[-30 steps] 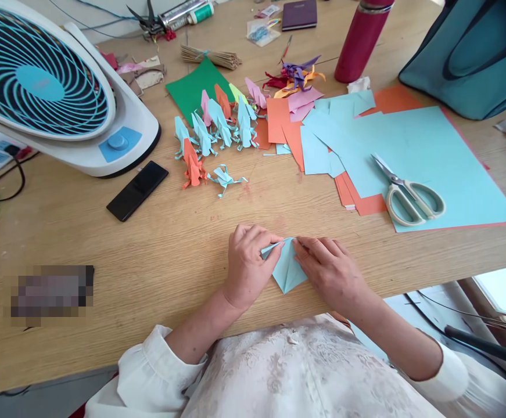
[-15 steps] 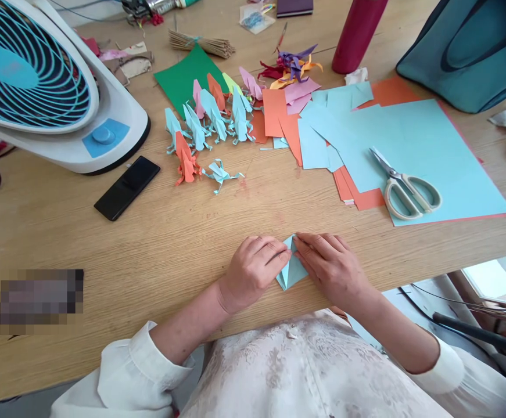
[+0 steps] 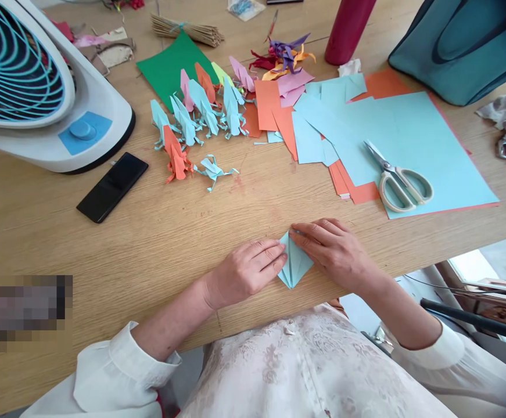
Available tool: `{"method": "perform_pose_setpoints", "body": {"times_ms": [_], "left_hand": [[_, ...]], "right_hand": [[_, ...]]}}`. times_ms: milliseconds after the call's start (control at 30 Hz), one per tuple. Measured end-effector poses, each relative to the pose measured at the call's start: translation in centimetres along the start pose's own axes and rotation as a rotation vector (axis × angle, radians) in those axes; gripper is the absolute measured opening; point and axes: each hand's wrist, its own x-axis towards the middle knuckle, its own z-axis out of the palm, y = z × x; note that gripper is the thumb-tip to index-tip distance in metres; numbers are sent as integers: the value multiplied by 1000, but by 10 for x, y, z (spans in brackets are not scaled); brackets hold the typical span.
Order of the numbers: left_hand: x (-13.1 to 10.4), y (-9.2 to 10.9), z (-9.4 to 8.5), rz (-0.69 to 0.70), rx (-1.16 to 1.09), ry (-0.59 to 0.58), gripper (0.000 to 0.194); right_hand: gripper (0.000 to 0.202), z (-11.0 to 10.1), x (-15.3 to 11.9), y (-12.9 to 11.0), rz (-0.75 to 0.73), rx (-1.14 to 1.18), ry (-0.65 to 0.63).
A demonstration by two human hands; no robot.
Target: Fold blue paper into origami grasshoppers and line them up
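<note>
A small light-blue sheet of origami paper [image 3: 297, 266], folded into a diamond with creases running to its near point, lies on the table in front of me. My left hand [image 3: 246, 270] has its fingertips closed on the paper's left edge. At the far corner, the fingers of my right hand [image 3: 333, 252] pinch and press the paper, covering part of its right side. Finished folded-paper figures stand beyond my hands, among them an orange one [image 3: 176, 155] and a light-blue one with thin legs [image 3: 213, 169].
Scissors [image 3: 403, 181] rest on a large light-blue sheet [image 3: 444, 151] at the right. A black phone [image 3: 112, 187] and a fan [image 3: 91, 133] are on the left. Behind stand a dark red bottle [image 3: 348, 32] and a teal bag [image 3: 435, 52].
My left hand has slid slightly back to the left, baring more of the paper. A crease now shows down the paper's middle. The whole view has shifted a little.
</note>
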Motion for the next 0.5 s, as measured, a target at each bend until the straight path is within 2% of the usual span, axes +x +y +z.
{"method": "perform_pose_setpoints", "body": {"times_ms": [200,500], "left_hand": [[-1,0,1,-4,18,-24,25],[0,-1,1,9,-34,-46,27]], "right_hand": [[33,0,7,9,-53,60,-40],[35,-4,4,-1,-61,85,-33]]}}
